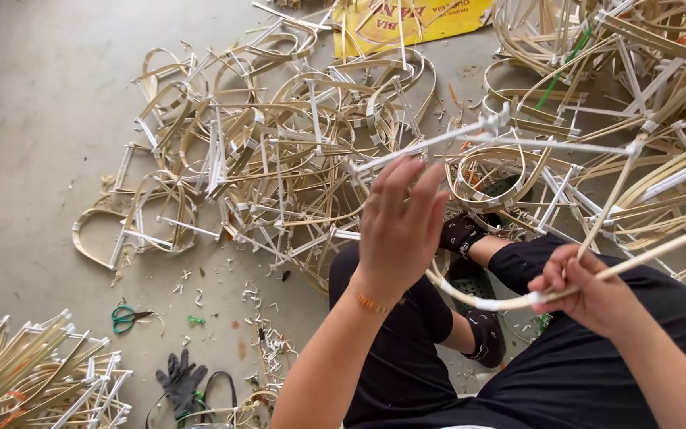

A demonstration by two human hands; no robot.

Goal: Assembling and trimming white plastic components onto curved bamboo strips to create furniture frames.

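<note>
I hold a bamboo strip frame [549,147] bound with white tape, raised over my lap. My right hand [585,290] is shut on the lower curved end of the frame, where thin strips meet at a taped joint. Further up, my left hand [398,226] is lifted with fingers spread, its fingertips touching a taped white bar of the frame. I sit on the concrete floor in black trousers and black shoes [462,234].
A big heap of similar bamboo frames [279,151] covers the floor ahead and to the right. More frames [33,373] lie at the lower left. Green scissors [125,318], a grey glove [180,381], a yellow card [406,20] and shavings lie around.
</note>
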